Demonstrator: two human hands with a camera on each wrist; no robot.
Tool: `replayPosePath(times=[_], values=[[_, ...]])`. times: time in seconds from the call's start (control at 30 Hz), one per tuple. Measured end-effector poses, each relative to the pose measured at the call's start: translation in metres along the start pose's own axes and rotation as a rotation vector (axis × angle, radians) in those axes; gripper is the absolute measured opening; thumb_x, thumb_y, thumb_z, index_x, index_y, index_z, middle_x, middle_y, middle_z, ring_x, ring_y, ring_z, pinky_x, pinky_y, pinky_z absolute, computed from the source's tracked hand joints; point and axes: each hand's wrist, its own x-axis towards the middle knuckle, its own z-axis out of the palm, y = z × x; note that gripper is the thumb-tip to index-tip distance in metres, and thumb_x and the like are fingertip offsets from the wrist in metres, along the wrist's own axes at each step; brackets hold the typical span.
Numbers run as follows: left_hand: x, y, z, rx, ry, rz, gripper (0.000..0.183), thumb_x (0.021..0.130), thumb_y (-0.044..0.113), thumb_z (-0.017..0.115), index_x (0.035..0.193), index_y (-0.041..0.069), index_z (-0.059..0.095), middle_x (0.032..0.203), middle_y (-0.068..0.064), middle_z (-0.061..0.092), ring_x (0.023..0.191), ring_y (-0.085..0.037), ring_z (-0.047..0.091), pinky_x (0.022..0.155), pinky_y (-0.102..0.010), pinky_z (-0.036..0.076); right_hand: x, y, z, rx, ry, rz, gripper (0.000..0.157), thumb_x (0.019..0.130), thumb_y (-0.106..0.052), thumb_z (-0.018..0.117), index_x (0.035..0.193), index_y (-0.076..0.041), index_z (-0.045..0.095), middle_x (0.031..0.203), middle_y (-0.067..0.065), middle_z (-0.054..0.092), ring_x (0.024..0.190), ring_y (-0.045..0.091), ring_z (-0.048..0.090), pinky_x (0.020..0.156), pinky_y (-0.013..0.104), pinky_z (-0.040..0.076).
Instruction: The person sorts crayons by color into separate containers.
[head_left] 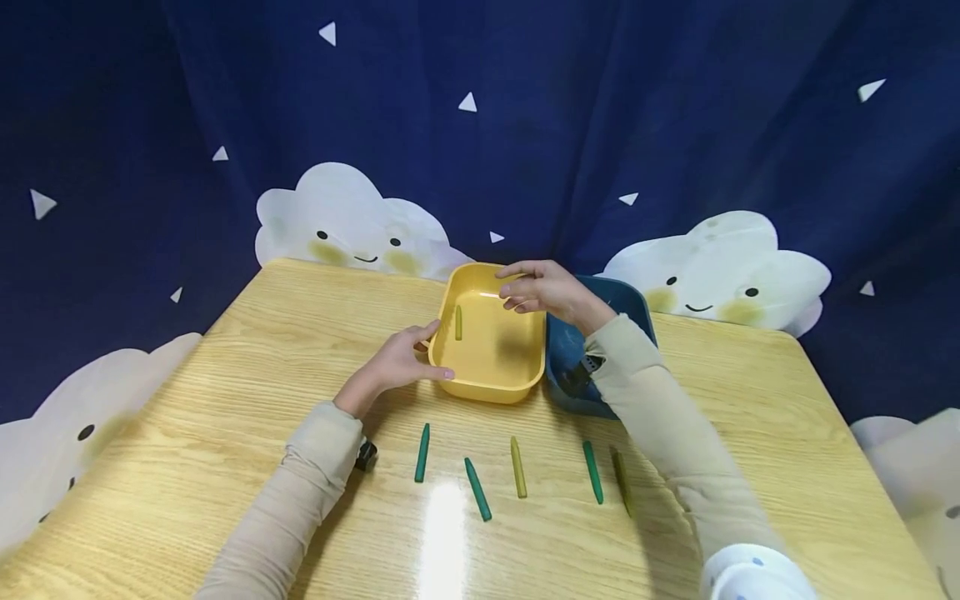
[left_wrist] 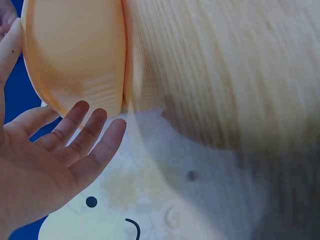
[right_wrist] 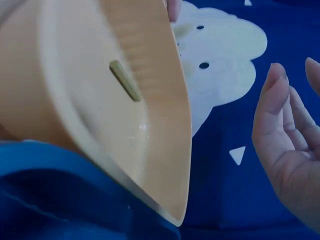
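My left hand [head_left: 400,358] rests at the near left corner of a yellow plastic tub [head_left: 487,390], thumb over the rim and index finger against the side. In the left wrist view, the other fingers [left_wrist: 89,134] of that hand extend loosely beside the tub. One yellow-green crayon [head_left: 459,322] lies inside the tub, also seen in the right wrist view as a short stick [right_wrist: 124,81]. Above the tub's far right part hovers my right hand [head_left: 546,292], fingers loosely bent and nothing held.
A dark blue tub [head_left: 637,304] stands against the yellow tub's right side, partly covered by the right forearm. Nearer lie green crayons [head_left: 422,452], [head_left: 477,489], [head_left: 592,472], a yellow crayon [head_left: 518,467] and an olive crayon [head_left: 621,481]. A blue curtain [head_left: 420,100] hangs behind the table.
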Motion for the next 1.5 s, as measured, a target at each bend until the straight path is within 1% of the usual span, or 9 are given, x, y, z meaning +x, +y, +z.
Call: replayPosePath(times=[0.13, 0.5, 0.7, 0.83, 0.93, 1.03, 1.17, 1.33, 1.5], values=[[0.0, 0.0, 0.0, 0.0, -0.002, 0.012, 0.093, 0.07, 0.03, 0.079, 0.14, -0.003, 0.027, 0.128, -0.022, 0.046, 0.103, -0.032, 0.051, 0.084, -0.039, 0.045, -0.015, 0.003, 0.001, 0.006, -0.018, -0.015, 0.039, 0.085, -0.004, 0.062, 0.123, 0.002, 0.052, 0.089, 0.01, 0.063, 0.077, 0.019, 0.063, 0.076, 0.038, 0.05], [-0.002, 0.0, 0.001, -0.022, 0.002, 0.022, 0.091, 0.071, 0.027, 0.078, 0.14, -0.003, 0.026, 0.127, -0.023, 0.047, 0.101, -0.032, 0.051, 0.077, -0.035, 0.048, -0.055, 0.016, 0.01, -0.049, -0.087, -0.117, 0.036, 0.084, -0.003, 0.062, 0.118, 0.005, 0.054, 0.084, 0.008, 0.067, 0.072, 0.018, 0.062, 0.065, 0.029, 0.051], [-0.002, 0.0, 0.001, -0.031, 0.003, 0.018, 0.091, 0.071, 0.024, 0.078, 0.14, -0.004, 0.026, 0.123, -0.021, 0.05, 0.101, -0.032, 0.051, 0.078, -0.036, 0.048, -0.07, 0.029, 0.015, -0.089, -0.142, -0.149, 0.035, 0.085, -0.004, 0.061, 0.118, 0.005, 0.054, 0.085, 0.011, 0.066, 0.073, 0.022, 0.062, 0.069, 0.041, 0.051], [-0.002, -0.001, 0.001, -0.037, 0.0, 0.029, 0.091, 0.072, 0.025, 0.078, 0.14, -0.004, 0.026, 0.124, -0.021, 0.049, 0.102, -0.033, 0.051, 0.079, -0.036, 0.047, -0.079, 0.039, 0.018, -0.095, -0.179, -0.147, 0.037, 0.085, -0.003, 0.061, 0.119, 0.007, 0.053, 0.089, 0.024, 0.062, 0.075, 0.026, 0.062, 0.069, 0.042, 0.052], [-0.002, -0.002, 0.001, -0.049, -0.008, 0.039, 0.091, 0.073, 0.026, 0.077, 0.14, -0.004, 0.025, 0.125, -0.022, 0.048, 0.102, -0.033, 0.051, 0.078, -0.036, 0.048, -0.086, 0.045, 0.02, -0.107, -0.203, -0.135, 0.04, 0.084, -0.003, 0.061, 0.12, 0.009, 0.051, 0.09, 0.027, 0.06, 0.077, 0.03, 0.062, 0.066, 0.037, 0.052], [-0.002, -0.002, 0.002, -0.055, -0.006, 0.048, 0.09, 0.073, 0.025, 0.077, 0.14, -0.005, 0.025, 0.127, -0.022, 0.047, 0.102, -0.034, 0.05, 0.078, -0.036, 0.048, -0.092, 0.05, 0.022, -0.141, -0.227, -0.132, 0.042, 0.084, -0.005, 0.062, 0.122, 0.009, 0.05, 0.089, 0.02, 0.063, 0.078, 0.032, 0.061, 0.064, 0.033, 0.051], [-0.002, 0.0, 0.001, -0.042, 0.002, 0.058, 0.09, 0.072, 0.024, 0.078, 0.139, -0.005, 0.026, 0.127, -0.021, 0.048, 0.102, -0.032, 0.05, 0.082, -0.038, 0.047, -0.1, 0.057, 0.024, -0.182, -0.271, -0.143, 0.043, 0.083, -0.005, 0.063, 0.121, 0.01, 0.05, 0.087, 0.013, 0.065, 0.074, 0.026, 0.06, 0.063, 0.029, 0.049], [-0.001, -0.001, 0.002, -0.038, 0.002, 0.05, 0.09, 0.072, 0.024, 0.078, 0.14, -0.004, 0.026, 0.128, -0.019, 0.049, 0.102, -0.03, 0.05, 0.082, -0.038, 0.046, -0.106, 0.074, 0.027, -0.168, -0.344, -0.143, 0.044, 0.081, -0.001, 0.063, 0.12, 0.014, 0.048, 0.086, 0.012, 0.065, 0.071, 0.018, 0.059, 0.063, 0.028, 0.047], [-0.003, -0.002, 0.003, -0.052, -0.004, 0.041, 0.091, 0.072, 0.025, 0.078, 0.14, -0.005, 0.024, 0.125, -0.02, 0.05, 0.101, -0.031, 0.05, 0.08, -0.037, 0.047, -0.11, 0.09, 0.028, -0.144, -0.389, -0.107, 0.046, 0.08, 0.001, 0.061, 0.122, 0.015, 0.046, 0.086, 0.014, 0.065, 0.074, 0.022, 0.061, 0.065, 0.031, 0.049]])
